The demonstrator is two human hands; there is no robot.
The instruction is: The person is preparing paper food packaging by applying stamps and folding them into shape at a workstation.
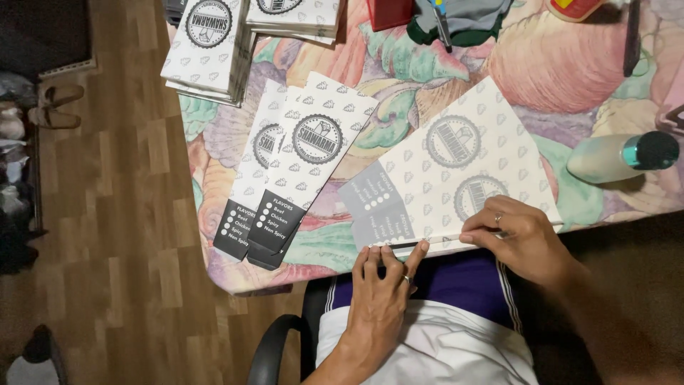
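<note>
White card printed with small grey emblems and two round seals makes up the flat paper sleeve [456,178] that lies at the near edge of the tabletop [570,78], its grey panel of dots turned toward the near-left. Along that near edge a narrow dark strip runs the length of the sleeve's long side. The left hand [381,289] presses down on the strip's left end with fingers laid flat and close together, a ring on one finger; it grips nothing, only pins the card. The right hand [516,232] rests on the sleeve's near-right part, fingers bent and drawn narrow, thumb and forefinger pinched at the edge; it also bears a ring.

The tabletop wears a glossy cloth of soft pinks, greens and creams in big shell-like swirls. Toward its near-left corner lie finished sleeves [296,167], long, flat and overlapping, with black ends. At the far-left corner stand squared stacks of sleeves [210,46]. Near the right edge a pale bottle with a teal cap [623,157] lies on its side, well apart from the hands. Beyond the left edge is wood-plank flooring [114,214].
</note>
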